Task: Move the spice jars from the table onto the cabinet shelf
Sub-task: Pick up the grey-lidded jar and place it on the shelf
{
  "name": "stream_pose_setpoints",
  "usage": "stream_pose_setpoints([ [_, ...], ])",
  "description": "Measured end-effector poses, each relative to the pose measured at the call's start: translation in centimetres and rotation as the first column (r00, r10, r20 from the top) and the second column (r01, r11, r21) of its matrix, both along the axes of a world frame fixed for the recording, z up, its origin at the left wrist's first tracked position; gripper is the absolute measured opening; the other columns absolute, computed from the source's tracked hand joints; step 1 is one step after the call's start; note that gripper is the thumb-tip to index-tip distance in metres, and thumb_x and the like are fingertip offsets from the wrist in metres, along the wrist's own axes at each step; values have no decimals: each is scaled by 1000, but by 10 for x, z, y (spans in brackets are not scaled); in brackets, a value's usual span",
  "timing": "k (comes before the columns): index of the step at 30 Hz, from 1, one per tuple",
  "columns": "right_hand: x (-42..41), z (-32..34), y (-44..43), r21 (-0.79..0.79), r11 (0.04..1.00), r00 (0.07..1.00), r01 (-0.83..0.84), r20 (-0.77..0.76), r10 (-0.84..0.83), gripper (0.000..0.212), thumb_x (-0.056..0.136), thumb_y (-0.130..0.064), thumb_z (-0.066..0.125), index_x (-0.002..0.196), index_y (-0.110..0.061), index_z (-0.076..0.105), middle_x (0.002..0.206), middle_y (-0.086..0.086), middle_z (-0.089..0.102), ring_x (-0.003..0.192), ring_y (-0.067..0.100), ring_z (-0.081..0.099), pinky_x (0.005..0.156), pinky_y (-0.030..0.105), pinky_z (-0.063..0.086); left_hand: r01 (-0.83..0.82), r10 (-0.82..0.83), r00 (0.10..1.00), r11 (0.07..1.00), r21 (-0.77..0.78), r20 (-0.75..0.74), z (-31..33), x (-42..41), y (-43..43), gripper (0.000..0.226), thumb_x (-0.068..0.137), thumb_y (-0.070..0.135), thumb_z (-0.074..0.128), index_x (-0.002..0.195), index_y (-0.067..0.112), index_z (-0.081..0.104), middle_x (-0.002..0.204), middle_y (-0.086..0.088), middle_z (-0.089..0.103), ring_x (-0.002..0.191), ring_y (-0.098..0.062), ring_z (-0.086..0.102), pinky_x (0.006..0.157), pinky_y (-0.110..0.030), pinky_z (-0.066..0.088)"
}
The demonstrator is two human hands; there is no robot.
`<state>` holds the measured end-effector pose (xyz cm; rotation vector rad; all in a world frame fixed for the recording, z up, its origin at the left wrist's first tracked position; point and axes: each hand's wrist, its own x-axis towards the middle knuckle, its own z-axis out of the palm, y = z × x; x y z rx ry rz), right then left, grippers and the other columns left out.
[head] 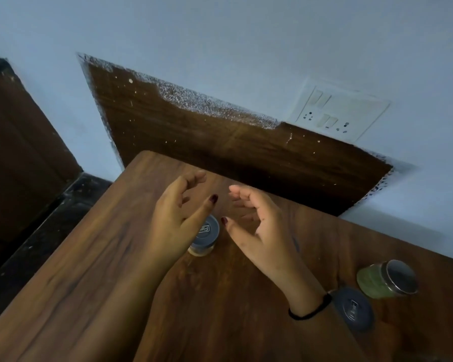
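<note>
Three spice jars stand on the wooden table. A small glass jar with a dark lid sits near the middle, partly hidden behind my left thumb. A second dark-lidded jar stands just right of my right wrist. A jar of green contents with a metal lid is at the right. My left hand and my right hand hover above the table with fingers curled and apart, holding nothing, on either side of the middle jar. No cabinet shelf is recognisable in view.
A dark wood panel runs along the wall behind the table. A white switch and socket plate is on the wall at the upper right. Dark wooden furniture stands at the left, past the table's left edge.
</note>
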<state>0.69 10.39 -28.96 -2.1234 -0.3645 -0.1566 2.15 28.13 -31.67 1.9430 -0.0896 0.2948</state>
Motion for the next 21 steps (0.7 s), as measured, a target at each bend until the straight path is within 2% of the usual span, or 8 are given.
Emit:
stream_pose_setpoints([
  [3, 4, -23, 4, -85, 996, 990, -31, -138, 19, 66, 84, -21, 75, 143, -26, 44, 140, -9, 51, 131, 2, 47, 106, 27, 47, -13, 16, 998, 999, 52, -61, -20, 5, 2, 49, 92, 36, 66, 137, 24, 51, 136, 14, 56, 126, -2, 52, 102, -39, 51],
  [7, 11, -52, 8, -189, 980, 966, -70, -258, 19, 81, 84, -24, 76, 151, -29, 31, 151, -8, 40, 140, 7, 37, 112, 31, 41, 12, 20, 984, 984, 178, -176, -50, 9, 3, 61, 87, 39, 69, 142, 25, 46, 143, 11, 50, 132, -7, 47, 105, -30, 46],
  [10, 16, -74, 9, -242, 965, 944, -101, -329, 16, 85, 87, -24, 73, 155, -27, 21, 158, -7, 30, 146, 9, 27, 115, 24, 32, 53, 18, 967, 961, 270, -255, -75, 11, 4, 66, 85, 37, 74, 141, 23, 44, 147, 9, 46, 135, -9, 43, 94, -7, 35],
  [11, 18, -80, 9, -257, 960, 936, -110, -353, 13, 86, 88, -24, 72, 156, -27, 20, 159, -7, 28, 147, 9, 25, 114, 22, 29, 64, 19, 961, 956, 288, -276, -82, 12, 5, 67, 84, 37, 75, 141, 22, 44, 148, 8, 45, 135, -10, 42, 89, -4, 32],
  [13, 22, -91, 9, -270, 955, 921, -119, -390, 4, 85, 89, -25, 71, 156, -26, 18, 160, -6, 26, 148, 9, 23, 112, 19, 26, 91, 10, 949, 949, 302, -315, -95, 12, 6, 74, 81, 39, 78, 143, 21, 41, 149, 7, 44, 136, -12, 40, 95, -9, 35],
  [16, 26, -102, 12, -280, 951, 909, -132, -418, 3, 86, 89, -23, 71, 157, -24, 17, 160, -5, 25, 148, 10, 22, 111, 17, 22, 145, -21, 929, 938, 313, -370, -112, 11, 6, 88, 77, 43, 80, 149, 21, 34, 148, 2, 44, 137, -17, 40, 109, -32, 42],
  [21, 28, -121, 20, -320, 932, 896, -171, -445, 12, 87, 87, -14, 70, 156, -22, 17, 159, -3, 26, 147, 12, 25, 109, 14, 22, 183, -56, 897, 950, 253, -439, -133, 16, 7, 102, 73, 38, 84, 154, 16, 26, 150, -2, 42, 138, -19, 38, 112, -36, 37],
])
